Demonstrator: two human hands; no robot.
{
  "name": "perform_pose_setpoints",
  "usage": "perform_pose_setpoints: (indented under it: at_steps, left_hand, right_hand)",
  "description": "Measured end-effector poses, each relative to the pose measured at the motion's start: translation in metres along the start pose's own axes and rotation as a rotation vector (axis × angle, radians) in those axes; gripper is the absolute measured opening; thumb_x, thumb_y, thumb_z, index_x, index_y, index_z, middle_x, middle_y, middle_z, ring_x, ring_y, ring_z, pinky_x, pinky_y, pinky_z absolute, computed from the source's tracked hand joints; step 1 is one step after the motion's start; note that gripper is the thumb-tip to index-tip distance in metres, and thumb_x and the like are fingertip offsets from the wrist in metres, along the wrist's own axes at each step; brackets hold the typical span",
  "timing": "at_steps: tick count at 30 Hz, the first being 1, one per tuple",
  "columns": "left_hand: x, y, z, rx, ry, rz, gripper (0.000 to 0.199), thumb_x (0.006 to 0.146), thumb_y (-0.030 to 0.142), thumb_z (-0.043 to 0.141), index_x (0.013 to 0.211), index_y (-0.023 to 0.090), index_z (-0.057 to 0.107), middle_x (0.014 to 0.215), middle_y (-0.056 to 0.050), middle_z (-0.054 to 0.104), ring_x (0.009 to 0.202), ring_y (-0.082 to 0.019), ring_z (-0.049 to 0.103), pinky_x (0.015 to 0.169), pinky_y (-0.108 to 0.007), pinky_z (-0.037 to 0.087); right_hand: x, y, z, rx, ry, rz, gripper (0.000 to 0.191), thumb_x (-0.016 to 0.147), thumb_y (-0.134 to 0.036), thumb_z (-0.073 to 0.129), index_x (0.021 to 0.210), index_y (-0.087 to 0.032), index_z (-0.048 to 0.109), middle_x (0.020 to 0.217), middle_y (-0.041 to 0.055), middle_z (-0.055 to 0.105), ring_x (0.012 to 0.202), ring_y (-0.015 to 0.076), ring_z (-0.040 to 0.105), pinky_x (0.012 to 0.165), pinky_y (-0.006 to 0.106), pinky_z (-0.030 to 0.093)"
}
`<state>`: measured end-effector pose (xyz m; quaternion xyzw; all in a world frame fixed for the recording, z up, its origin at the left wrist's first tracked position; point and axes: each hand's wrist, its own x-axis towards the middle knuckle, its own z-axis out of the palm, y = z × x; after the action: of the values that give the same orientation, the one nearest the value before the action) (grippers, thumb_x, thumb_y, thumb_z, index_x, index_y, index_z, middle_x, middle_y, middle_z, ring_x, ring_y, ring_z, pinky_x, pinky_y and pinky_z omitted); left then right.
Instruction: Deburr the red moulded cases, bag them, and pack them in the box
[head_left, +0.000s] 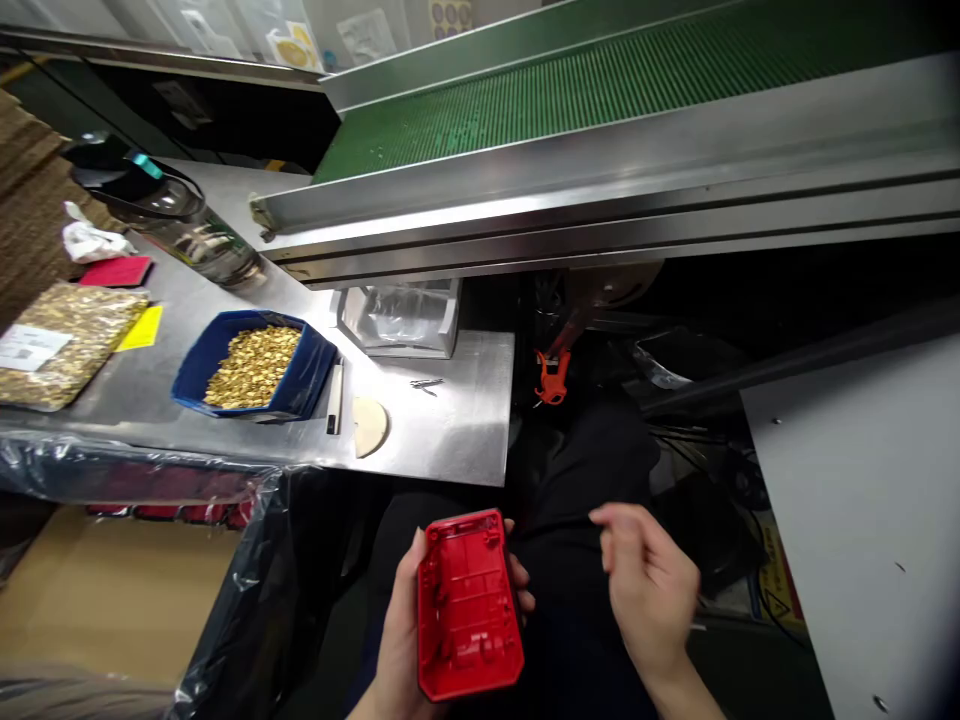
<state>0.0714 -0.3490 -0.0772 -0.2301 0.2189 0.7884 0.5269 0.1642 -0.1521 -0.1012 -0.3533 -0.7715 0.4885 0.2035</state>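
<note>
A red plastic housing half [471, 600], its hollow inside with moulded ribs facing up, rests in my left hand [405, 610]. The thumb lies along its left edge and the fingertips wrap round the right side. To the right and apart from it, my right hand [651, 590] hovers over my lap with thumb and forefinger pinched together; whatever is between them is too small or hidden. A blue bin [311, 375] of small brass-coloured parts [255, 368] sits on the metal table ahead and left.
Near the bin on the metal table [472, 430] lie a pale half-round disc [370, 427], a marker-like stick [335, 398] and small metal pins [426, 384]. A green conveyor [525, 110] crosses behind. An orange-handled tool [552, 376] hangs below it. A plastic-lined carton [112, 590] stands left.
</note>
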Motion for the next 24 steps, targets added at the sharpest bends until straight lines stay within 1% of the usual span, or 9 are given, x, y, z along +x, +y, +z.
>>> perform_pose_setpoints:
  at_steps: [3,5,7,9,12,14,17,21,24]
  left_hand:
    - [-0.01,0.011,-0.009,0.032,0.034,0.038,0.073,0.101,0.061,0.041,0.152,0.009,0.046,0.117,-0.023,0.074,0.104,-0.034,0.074,0.097,-0.045,0.052]
    - [-0.017,0.01,-0.013,0.029,0.021,0.051,0.073,0.102,0.059,0.036,0.162,0.017,0.026,0.116,-0.021,0.074,0.103,-0.034,0.074,0.096,-0.049,0.051]
    - [-0.023,0.005,-0.017,0.014,-0.018,0.053,0.078,0.102,0.062,0.034,0.165,0.022,0.01,0.116,-0.02,0.074,0.103,-0.035,0.075,0.096,-0.052,0.05]
    - [-0.03,-0.003,-0.02,0.006,-0.058,0.046,0.083,0.101,0.064,0.035,0.165,0.022,0.004,0.12,-0.021,0.072,0.107,-0.036,0.073,0.099,-0.054,0.048]
    - [-0.039,-0.013,-0.024,0.021,-0.091,0.051,0.085,0.099,0.063,0.041,0.164,0.021,0.006,0.126,-0.022,0.069,0.115,-0.039,0.07,0.105,-0.058,0.042]
    - [-0.044,-0.018,-0.028,0.032,-0.116,0.065,0.089,0.096,0.065,0.048,0.164,0.021,0.011,0.128,-0.023,0.068,0.118,-0.04,0.068,0.106,-0.059,0.041]
    - [-0.047,-0.02,-0.034,0.078,-0.166,0.101,0.1,0.086,0.066,0.066,0.162,0.023,0.018,0.132,-0.023,0.065,0.122,-0.044,0.066,0.106,-0.061,0.042]
    - [-0.043,-0.019,-0.043,0.154,-0.205,0.098,0.105,0.08,0.058,0.078,0.162,0.028,0.02,0.136,-0.022,0.062,0.124,-0.046,0.064,0.104,-0.062,0.044]
    - [-0.039,-0.019,-0.047,0.213,-0.149,0.084,0.107,0.079,0.059,0.079,0.162,0.03,0.018,0.14,-0.02,0.059,0.127,-0.043,0.062,0.107,-0.062,0.043]
  right_hand:
    - [0.035,-0.005,0.048,-0.17,-0.315,-0.066,0.026,0.101,-0.034,0.051,0.112,-0.022,0.07,0.105,0.0064,0.072,0.085,0.0175,0.07,0.072,0.028,0.056]
    - [0.061,-0.015,0.094,-0.268,-0.491,-0.21,0.026,0.1,-0.026,0.047,0.115,-0.021,0.068,0.116,0.0085,0.067,0.098,0.0192,0.069,0.085,0.031,0.057]
    - [0.087,-0.026,0.144,-0.289,-0.554,-0.288,0.026,0.098,-0.024,0.05,0.119,-0.022,0.066,0.121,0.0092,0.065,0.11,0.0221,0.065,0.096,0.034,0.053]
    - [0.109,-0.034,0.187,-0.305,-0.565,-0.311,0.033,0.096,-0.025,0.055,0.128,-0.022,0.061,0.129,0.0118,0.061,0.118,0.0263,0.06,0.101,0.038,0.049]
    - [0.129,-0.037,0.225,-0.339,-0.568,-0.288,0.033,0.092,-0.027,0.061,0.124,-0.018,0.062,0.128,0.0162,0.059,0.118,0.0325,0.058,0.1,0.045,0.048]
    - [0.132,-0.034,0.228,-0.35,-0.566,-0.271,0.027,0.091,-0.028,0.06,0.116,-0.018,0.064,0.124,0.0162,0.061,0.117,0.0325,0.058,0.098,0.044,0.047]
    - [0.124,-0.024,0.209,-0.335,-0.575,-0.265,0.025,0.095,-0.032,0.053,0.117,-0.022,0.06,0.115,0.0097,0.066,0.106,0.0239,0.063,0.091,0.035,0.049]
    - [0.104,-0.005,0.162,-0.363,-0.603,-0.209,0.017,0.092,-0.03,0.054,0.105,-0.022,0.063,0.085,0.0018,0.067,0.075,0.0182,0.062,0.074,0.03,0.047]
    - [0.086,-0.001,0.118,-0.356,-0.612,-0.144,0.018,0.093,-0.034,0.056,0.099,-0.021,0.065,0.08,0.0013,0.066,0.07,0.0168,0.061,0.068,0.028,0.048]
